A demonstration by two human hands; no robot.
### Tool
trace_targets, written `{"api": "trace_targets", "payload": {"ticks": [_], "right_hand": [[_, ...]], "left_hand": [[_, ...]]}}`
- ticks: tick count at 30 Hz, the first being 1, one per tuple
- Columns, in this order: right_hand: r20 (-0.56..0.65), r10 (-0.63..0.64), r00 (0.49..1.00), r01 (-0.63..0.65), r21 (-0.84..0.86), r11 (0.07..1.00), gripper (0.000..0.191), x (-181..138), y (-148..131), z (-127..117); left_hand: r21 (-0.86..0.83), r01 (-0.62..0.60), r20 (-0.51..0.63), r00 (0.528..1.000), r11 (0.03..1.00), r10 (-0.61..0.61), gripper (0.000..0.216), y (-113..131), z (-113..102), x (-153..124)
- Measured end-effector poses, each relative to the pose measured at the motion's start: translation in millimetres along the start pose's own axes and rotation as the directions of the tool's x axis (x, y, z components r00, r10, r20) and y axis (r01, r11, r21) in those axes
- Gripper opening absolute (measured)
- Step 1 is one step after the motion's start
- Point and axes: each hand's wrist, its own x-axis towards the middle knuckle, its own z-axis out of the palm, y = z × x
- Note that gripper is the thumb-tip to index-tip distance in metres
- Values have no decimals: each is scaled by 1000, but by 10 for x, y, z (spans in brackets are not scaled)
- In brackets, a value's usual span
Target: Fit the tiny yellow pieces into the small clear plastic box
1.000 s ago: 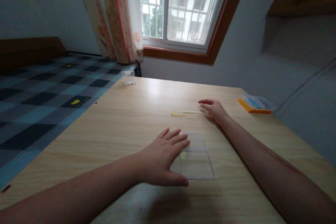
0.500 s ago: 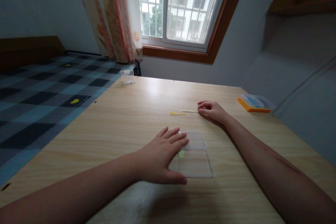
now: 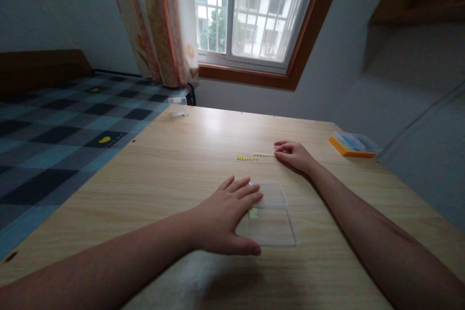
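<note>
My left hand point(image 3: 230, 215) is spread open, palm down, over the left side of a clear plastic case point(image 3: 274, 225) that lies unfolded on the table. A small pale green piece point(image 3: 253, 213) shows in the case beside my fingers. Farther off, my right hand point(image 3: 292, 153) rests with thumb and fingers pinched at the right end of a row of tiny pale pieces point(image 3: 264, 155). Whatever sits between those fingertips is too small to make out. Just left of that, a short row of small yellow pieces point(image 3: 247, 158) lies on the wood.
The light wooden table point(image 3: 145, 174) reaches to the wall under the window. A small clear box point(image 3: 178, 106) stands at its far left corner. An orange box with a clear lid point(image 3: 353, 144) lies by the right edge. A bed with a checked cover point(image 3: 65, 131) adjoins the left side.
Both hands keep nearly the same pose and place. The whole view has shifted very slightly; the pieces and the case stay where they were.
</note>
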Motion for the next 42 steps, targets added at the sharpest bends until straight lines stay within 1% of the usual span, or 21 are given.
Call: {"api": "trace_targets", "payload": {"ticks": [5, 8, 11, 14, 17, 20, 22, 24, 26, 28, 29, 31, 33, 35, 37, 42], "right_hand": [[-81, 45, 996, -33, 141, 989, 43, 18, 40, -45], [-135, 81, 988, -49, 223, 974, 52, -28, 11, -43], [-171, 117, 978, -67, 273, 960, 54, -169, -80, -18], [-184, 126, 975, -70, 284, 956, 52, -373, -168, 19], [-211, 120, 970, -61, 265, 962, 46, -561, -207, 53], [-287, 107, 952, -52, 193, 980, 40, -686, -254, 71], [-331, 33, 943, -6, 84, 996, 35, -755, -337, 75], [-321, -105, 941, 97, -40, 994, 28, -837, -472, 78], [-233, -257, 938, 229, -141, 963, 20, -944, -634, 86], [-77, -384, 920, 361, -216, 907, 14, -1060, -787, 100], [11, -429, 903, 419, -241, 875, 11, -1114, -849, 108], [187, -478, 858, 513, -274, 814, 8, -1196, -934, 124], [305, -494, 814, 573, -284, 768, 8, -1240, -963, 139], [372, -490, 788, 600, -289, 746, 8, -1255, -954, 156], [417, -473, 776, 607, -294, 738, 9, -1262, -932, 180], [449, -461, 766, 611, -284, 739, 12, -1307, -922, 260]], "left_hand": [[-1, -12, -18, 1000, 1000, 12, 99, -9, 10, -7], [10, -6, -10, 1000, 1000, 6, 99, -13, 6, -6], [11, -7, -7, 1000, 1000, 7, 99, -15, 1, -2], [0, -16, -24, 1000, 1000, 16, 99, -15, 3, -1], [-4, -22, -38, 999, 1000, 22, 98, -15, 12, -3], [2, -21, -37, 999, 1000, 21, 98, -19, 21, -4], [6, -22, -39, 999, 1000, 22, 98, -24, 27, -3], [11, -19, -39, 999, 1000, 20, 98, -25, 30, -3], [17, -16, -27, 999, 1000, 17, 99, -21, 29, -4], [23, -10, -13, 1000, 1000, 11, 99, -12, 25, -5], [25, -9, -9, 1000, 1000, 9, 100, -8, 23, -5], [22, -13, -16, 1000, 1000, 13, 101, -4, 21, -3], [14, -23, -28, 999, 1000, 23, 101, -3, 20, 2], [14, -27, -25, 999, 1000, 27, 102, -1, 18, 9], [23, -21, -7, 1000, 1000, 21, 102, 4, 12, 16], [43, -6, 12, 1000, 999, 6, 102, 17, 11, 21]]}}
